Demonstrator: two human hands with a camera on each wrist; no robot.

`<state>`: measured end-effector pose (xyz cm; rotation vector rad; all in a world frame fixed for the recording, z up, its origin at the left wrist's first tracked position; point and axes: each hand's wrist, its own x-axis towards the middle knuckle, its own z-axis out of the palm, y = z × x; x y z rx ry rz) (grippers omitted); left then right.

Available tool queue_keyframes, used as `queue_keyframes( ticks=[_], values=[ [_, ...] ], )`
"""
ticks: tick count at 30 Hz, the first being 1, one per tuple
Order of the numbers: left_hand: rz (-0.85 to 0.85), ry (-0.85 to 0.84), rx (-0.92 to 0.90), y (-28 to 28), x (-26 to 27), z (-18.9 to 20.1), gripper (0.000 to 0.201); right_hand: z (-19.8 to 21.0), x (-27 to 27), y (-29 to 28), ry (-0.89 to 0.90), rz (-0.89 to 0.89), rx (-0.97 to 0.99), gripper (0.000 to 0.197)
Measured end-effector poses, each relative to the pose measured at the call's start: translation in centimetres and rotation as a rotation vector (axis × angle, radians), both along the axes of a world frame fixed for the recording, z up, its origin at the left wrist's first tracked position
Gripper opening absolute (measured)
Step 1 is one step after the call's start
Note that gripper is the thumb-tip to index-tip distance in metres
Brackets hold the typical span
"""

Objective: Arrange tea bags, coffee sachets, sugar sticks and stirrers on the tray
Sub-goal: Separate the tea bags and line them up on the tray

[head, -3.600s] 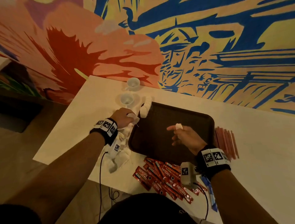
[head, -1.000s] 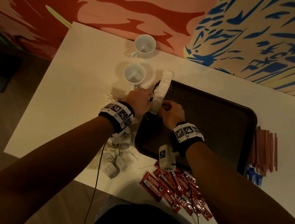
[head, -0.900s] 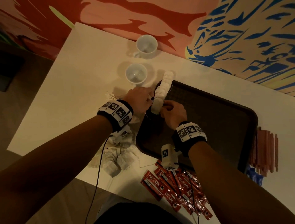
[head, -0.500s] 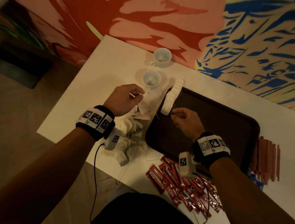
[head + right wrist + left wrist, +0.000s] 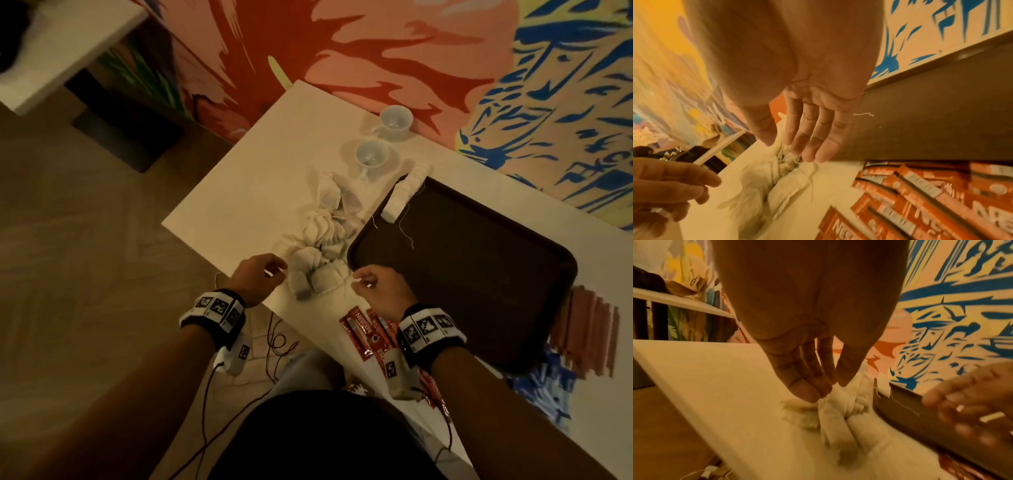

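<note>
Coffee sachets (image 5: 363, 334): red Nescafé sticks fanned on the near edge of the bench (image 5: 274, 164), just in front of the tray and partly under the right wrist.
Right hand (image 5: 380, 287): over the near left corner of the tray; in the right wrist view the grip is open, fingers (image 5: 818, 134) straight and pointing down at the tea bags, holding nothing clearly seen.
Left hand (image 5: 258, 275): at the bench's near edge, just left of the tea-bag pile; fingers (image 5: 807, 381) hang long and relaxed, tips close together, an open grip holding nothing.
Loose tea bags (image 5: 318, 246): a pale heap on the bench between the two hands and running back beside the tray's left rim.
Tray (image 5: 479, 274): dark brown, flat on the bench, its floor bare apart from a few strings.
Stirrers (image 5: 589, 335): reddish-brown sticks lying side by side off the tray's right end, blue sachets (image 5: 544, 383) nearer.
Tea bag row (image 5: 406, 192): white bags lined up along the tray's far left corner.
Cups (image 5: 371, 156): two white cups beyond, by the painted wall.
</note>
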<state>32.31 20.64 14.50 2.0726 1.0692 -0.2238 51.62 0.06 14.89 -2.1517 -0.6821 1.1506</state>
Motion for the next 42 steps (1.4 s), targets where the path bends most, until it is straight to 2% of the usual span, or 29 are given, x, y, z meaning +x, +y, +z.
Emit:
queue_keyframes(
  ticks=[4,8,13,16,19,25,31,34,36,40,42],
  values=[
    [-0.066,0.090,-0.038,-0.9,-0.7,-1.8,0.031,-0.7,-2.4,2.3,-0.018,0.083,-0.097,0.035],
    [-0.051,0.072,0.014,-0.3,0.1,-2.7,0.053,-1.8,-3.1,5.1,-0.110,0.118,-0.289,0.054],
    [-0.132,0.050,0.073,1.0,1.1,-3.7,0.061,-2.3,-3.2,6.9,-0.257,0.174,-0.458,0.052],
    [-0.196,0.069,0.062,1.3,1.5,-4.5,0.067,-2.2,-3.5,7.5,-0.303,0.197,-0.463,0.052],
    [-0.272,0.096,0.086,1.3,2.0,-5.1,0.069,-2.2,-3.4,8.3,-0.278,0.163,-0.370,0.051],
    [-0.363,0.092,0.133,1.2,2.5,-5.6,0.048,-2.9,-3.5,10.6,-0.249,0.078,-0.153,0.042],
    [-0.365,0.046,0.141,2.0,2.3,-5.6,0.040,-4.0,-3.3,11.9,-0.290,0.116,-0.133,0.018],
    [-0.329,-0.008,0.107,2.9,2.0,-4.8,0.043,-3.9,-2.6,11.9,-0.244,0.083,-0.070,0.009],
    [-0.293,-0.061,0.100,3.7,1.7,-3.7,0.038,-3.6,-1.9,11.7,-0.205,0.059,0.002,0.009],
    [-0.258,-0.181,0.124,5.5,1.3,-0.8,0.009,-2.1,-0.3,10.8,-0.132,-0.036,0.114,0.014],
    [-0.261,-0.215,0.131,6.4,1.3,0.7,0.007,-1.1,0.7,10.5,-0.120,-0.052,0.130,0.018]
  ],
)
